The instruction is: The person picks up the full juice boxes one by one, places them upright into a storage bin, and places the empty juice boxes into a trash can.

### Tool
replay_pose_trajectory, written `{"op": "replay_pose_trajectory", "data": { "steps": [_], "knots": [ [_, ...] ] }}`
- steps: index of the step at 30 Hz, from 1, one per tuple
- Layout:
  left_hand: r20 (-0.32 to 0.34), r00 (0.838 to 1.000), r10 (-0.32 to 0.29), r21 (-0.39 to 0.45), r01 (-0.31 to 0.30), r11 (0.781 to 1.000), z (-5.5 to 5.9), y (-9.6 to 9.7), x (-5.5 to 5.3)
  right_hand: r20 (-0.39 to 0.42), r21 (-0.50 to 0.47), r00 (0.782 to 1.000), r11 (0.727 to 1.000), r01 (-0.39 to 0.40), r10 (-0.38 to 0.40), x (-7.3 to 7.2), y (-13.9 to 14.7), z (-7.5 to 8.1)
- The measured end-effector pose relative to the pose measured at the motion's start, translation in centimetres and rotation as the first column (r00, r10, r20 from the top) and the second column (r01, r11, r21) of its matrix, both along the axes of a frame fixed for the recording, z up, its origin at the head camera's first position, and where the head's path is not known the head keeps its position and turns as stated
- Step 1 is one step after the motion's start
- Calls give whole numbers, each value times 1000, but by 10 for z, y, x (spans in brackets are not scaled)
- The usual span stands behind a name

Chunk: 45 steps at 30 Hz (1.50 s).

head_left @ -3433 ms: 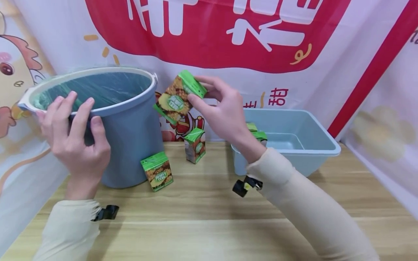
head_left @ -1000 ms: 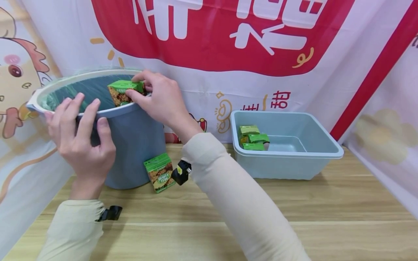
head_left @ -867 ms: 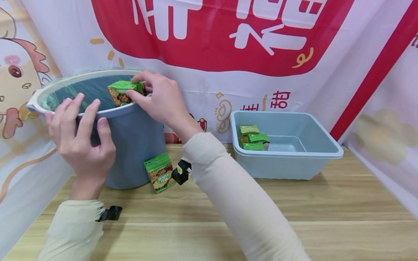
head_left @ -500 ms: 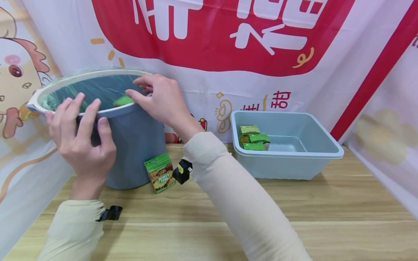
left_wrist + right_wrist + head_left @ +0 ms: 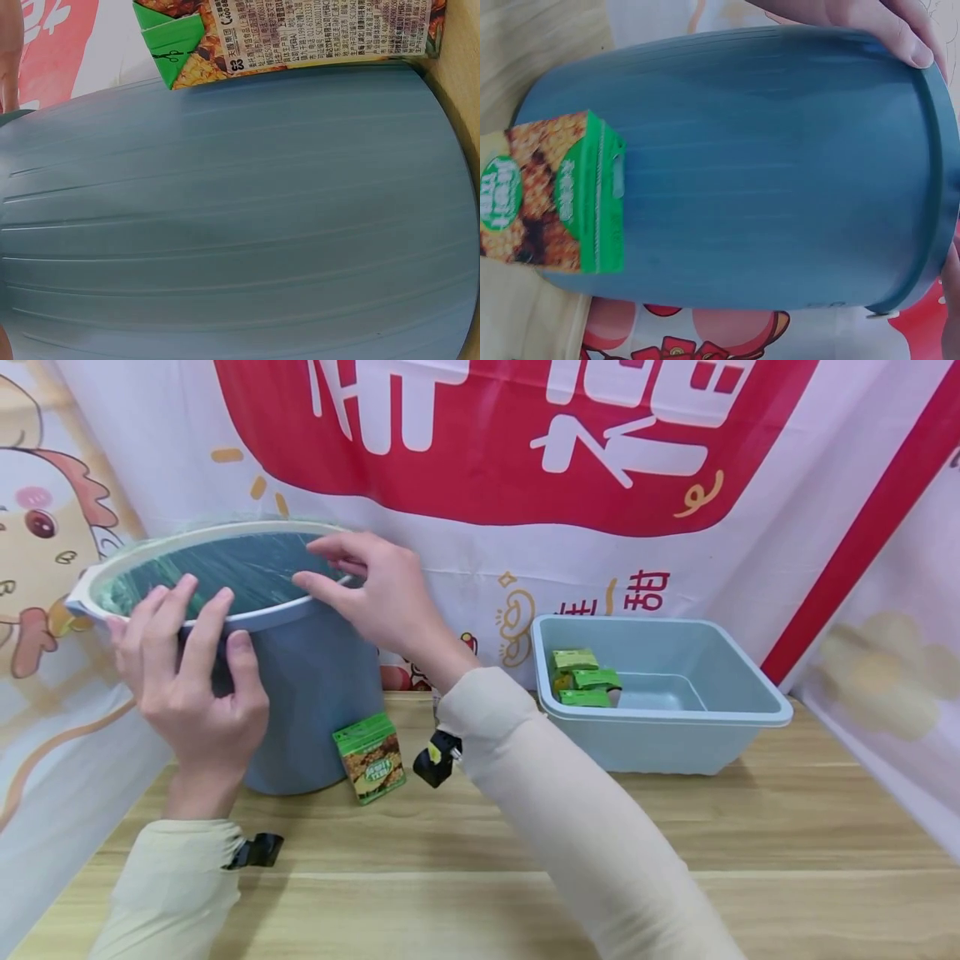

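Note:
My left hand (image 5: 191, 681) grips the near left rim of a blue-grey trash bin (image 5: 315, 685), fingers over the edge and thumb on the outer wall. A clear plastic liner covers the bin's inside, and its bottom is hidden. At the bin's right rim my right hand (image 5: 375, 589) holds nothing, thumb and fingers spread apart. A small green-topped snack box (image 5: 371, 760) with a brown food print leans at the bin's foot. The right wrist view shows that snack box (image 5: 547, 195) in front of the bin wall; the left wrist view catches its printed side (image 5: 315, 34).
On the right stands a light blue plastic tub (image 5: 660, 735), with several green-topped boxes (image 5: 585, 681) in its left end. Everything rests on a wood-grain table (image 5: 360, 893). A printed cloth (image 5: 480, 468) hangs behind.
My right hand carried a snack box left to the bin and let it drop inside. It has since drawn back slightly to the right. My left hand stays at the rim.

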<state>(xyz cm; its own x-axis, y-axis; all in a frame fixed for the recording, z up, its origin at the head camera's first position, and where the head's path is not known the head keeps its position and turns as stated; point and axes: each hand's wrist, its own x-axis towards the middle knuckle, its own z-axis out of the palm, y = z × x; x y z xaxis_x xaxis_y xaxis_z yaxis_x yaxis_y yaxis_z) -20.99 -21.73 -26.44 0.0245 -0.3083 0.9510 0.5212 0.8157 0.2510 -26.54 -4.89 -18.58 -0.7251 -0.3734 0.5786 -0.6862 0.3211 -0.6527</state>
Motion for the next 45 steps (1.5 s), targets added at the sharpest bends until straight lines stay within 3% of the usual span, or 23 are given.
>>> {"op": "replay_pose_trajectory", "data": {
  "steps": [3,7,11,15,19,24,29,36,45],
  "knots": [
    [-1,1000,-1,-1,1,1000,0,0,0,-5,-121,999,991,-51,51,0,9,-5],
    [11,1000,-3,-4,3,1000,-1,-1,-1,-49,-254,998,965,-60,49,-2,26,-15],
    [17,1000,-8,-1,8,1000,-1,0,-1,-44,-319,999,947,-19,5,-7,44,-28],
    [15,1000,-11,0,11,1000,-1,1,-1,26,-336,999,941,50,-44,-12,61,-49],
    [14,1000,-11,-3,11,1000,-1,1,-2,121,-324,989,939,119,-84,-14,74,-78],
    [11,1000,-12,-4,12,1000,0,2,-3,246,-267,960,943,197,-131,-16,82,-115],
    [9,1000,-14,-1,14,1000,0,3,-3,284,-164,933,948,274,-221,-18,84,-140],
    [6,1000,-15,14,15,1000,0,2,-2,277,-84,919,946,314,-281,-21,82,-160],
    [0,1000,-12,9,12,1000,1,1,1,267,-23,919,951,309,-292,-22,85,-167]
  ]
}}
